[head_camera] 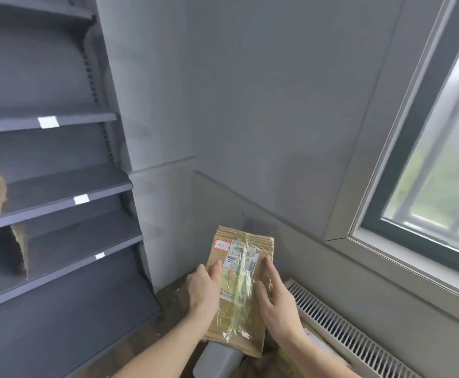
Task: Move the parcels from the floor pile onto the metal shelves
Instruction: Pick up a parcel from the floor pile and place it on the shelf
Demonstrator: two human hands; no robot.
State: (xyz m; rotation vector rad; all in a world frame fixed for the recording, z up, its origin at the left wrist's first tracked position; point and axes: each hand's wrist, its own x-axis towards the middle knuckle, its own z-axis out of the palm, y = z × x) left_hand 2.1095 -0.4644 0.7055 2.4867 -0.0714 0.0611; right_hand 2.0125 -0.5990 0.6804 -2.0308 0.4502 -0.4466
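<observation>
A window (438, 148) at right — white radiator grille (343, 331) low beneath it.

Grey panelled wall (250, 105) fills centre frame, meeting in a corner. Window (441, 165) at right, dark inner frame, pale outer trim, daylight and blurred greenery behind bars. White slatted radiator (359, 339) at lower right, under the sill. Brownish floor (141, 347) at bottom.
</observation>
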